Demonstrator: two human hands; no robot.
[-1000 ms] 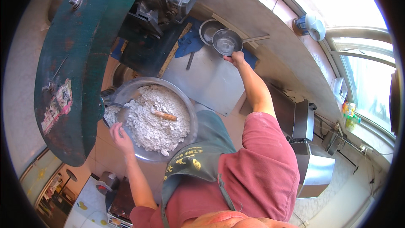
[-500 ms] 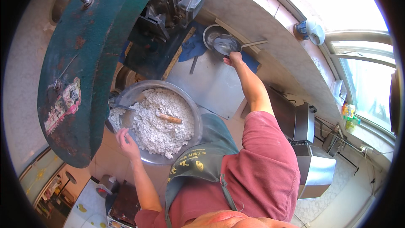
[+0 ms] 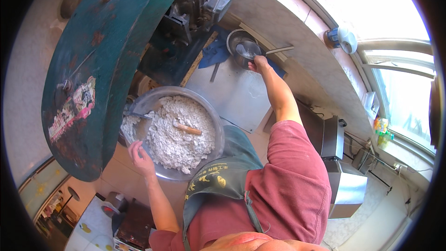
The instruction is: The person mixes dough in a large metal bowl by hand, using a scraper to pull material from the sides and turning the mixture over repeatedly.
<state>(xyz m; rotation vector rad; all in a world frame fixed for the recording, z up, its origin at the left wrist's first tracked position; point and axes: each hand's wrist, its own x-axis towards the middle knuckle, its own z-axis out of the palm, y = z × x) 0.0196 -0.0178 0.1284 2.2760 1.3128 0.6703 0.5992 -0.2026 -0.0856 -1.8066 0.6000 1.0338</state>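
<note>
A large metal basin [image 3: 219,125] holds white, crumbly flour or dough [image 3: 183,144], with a wooden-handled tool [image 3: 187,129] lying on it. My left hand [image 3: 141,157] is by the basin's near left rim, fingers stretched out and holding nothing; whether it touches the rim is hard to tell. Out to the far right, my right hand [image 3: 258,63] grips the edge of a small metal bowl [image 3: 246,56]. That bowl overlaps a second metal bowl [image 3: 231,41] behind it. A grey blade-like piece [image 3: 138,115] reaches over the basin's left side.
A big green machine housing [image 3: 93,69] rises at the left, close to the basin, and a motor [image 3: 197,9] stands behind. A metal sheet [image 3: 237,90] and blue cloth [image 3: 214,53] lie under the bowls. A pale stick [image 3: 279,50] juts out beside my right hand.
The small bowl in my right hand has tilted and shifted slightly nearer. My left hand stays by the basin. The whole view has moved a little.
</note>
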